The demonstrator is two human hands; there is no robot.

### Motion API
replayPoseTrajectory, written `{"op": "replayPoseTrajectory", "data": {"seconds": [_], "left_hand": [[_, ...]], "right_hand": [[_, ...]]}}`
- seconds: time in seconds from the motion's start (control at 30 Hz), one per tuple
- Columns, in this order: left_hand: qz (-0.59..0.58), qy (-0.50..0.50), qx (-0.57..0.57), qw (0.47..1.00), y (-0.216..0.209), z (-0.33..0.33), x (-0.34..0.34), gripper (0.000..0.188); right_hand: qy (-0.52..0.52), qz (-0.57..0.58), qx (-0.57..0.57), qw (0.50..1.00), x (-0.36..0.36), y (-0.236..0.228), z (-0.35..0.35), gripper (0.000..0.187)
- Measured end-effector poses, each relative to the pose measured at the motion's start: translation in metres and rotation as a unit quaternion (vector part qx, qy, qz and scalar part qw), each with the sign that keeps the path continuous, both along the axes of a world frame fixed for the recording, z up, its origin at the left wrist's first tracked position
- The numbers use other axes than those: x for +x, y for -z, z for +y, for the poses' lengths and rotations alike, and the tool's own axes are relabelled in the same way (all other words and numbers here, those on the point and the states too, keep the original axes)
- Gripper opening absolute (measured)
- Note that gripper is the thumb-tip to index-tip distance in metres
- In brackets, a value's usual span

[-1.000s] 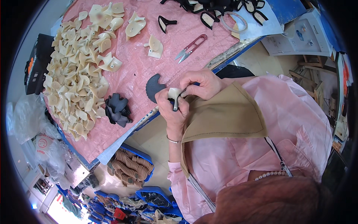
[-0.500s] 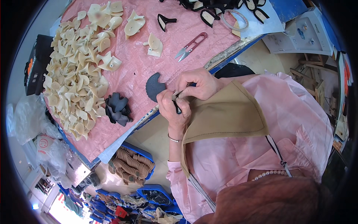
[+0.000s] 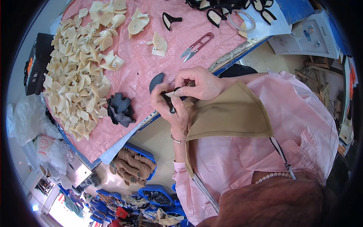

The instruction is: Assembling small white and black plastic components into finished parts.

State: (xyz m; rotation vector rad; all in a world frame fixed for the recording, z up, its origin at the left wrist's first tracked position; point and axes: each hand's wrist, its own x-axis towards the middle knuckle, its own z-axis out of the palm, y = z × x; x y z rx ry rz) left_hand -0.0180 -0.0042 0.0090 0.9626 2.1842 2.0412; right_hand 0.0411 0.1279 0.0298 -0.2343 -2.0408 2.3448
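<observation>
My left hand, with a bracelet at its wrist, is closed around a small cream plastic piece with a black fabric cover. The thumb lies along it. My right hand meets it from the right, thumb and fingertips pinching the black edge of the same piece. Fingers hide most of its shape. Just beyond my left hand lies a dark grey fabric cut-out, partly covered by the fingers. A stack of similar dark grey cut-outs sits farther left on the pink table cover.
A large heap of cream plastic pieces fills the table's left. Red-handled thread snips lie beyond my hands. Black-covered pieces and a tape roll are at the back. Below the table edge stands a blue bin of striped brown items.
My left hand has shifted slightly left and turned, covering more of the loose grey cut-out. The held piece has turned and shows more of its cream face. My right hand stays at its edge.
</observation>
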Motion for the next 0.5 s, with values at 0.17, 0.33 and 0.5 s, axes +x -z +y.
{"op": "replayPoseTrajectory", "data": {"seconds": [0.17,0.33,0.5], "left_hand": [[-0.071,-0.025,0.007,0.997,0.001,0.004,0.015,0.039],[-0.127,-0.028,-0.043,0.991,0.001,-0.003,0.014,0.037],[-0.094,-0.001,-0.09,0.991,0.011,-0.013,0.011,0.034]], "right_hand": [[0.083,0.047,-0.03,0.995,0.003,0.012,-0.01,0.008],[0.035,0.053,0.105,0.992,0.0,0.015,0.002,0.014],[0.141,0.181,0.225,0.947,-0.001,-0.007,0.014,0.016]]}}
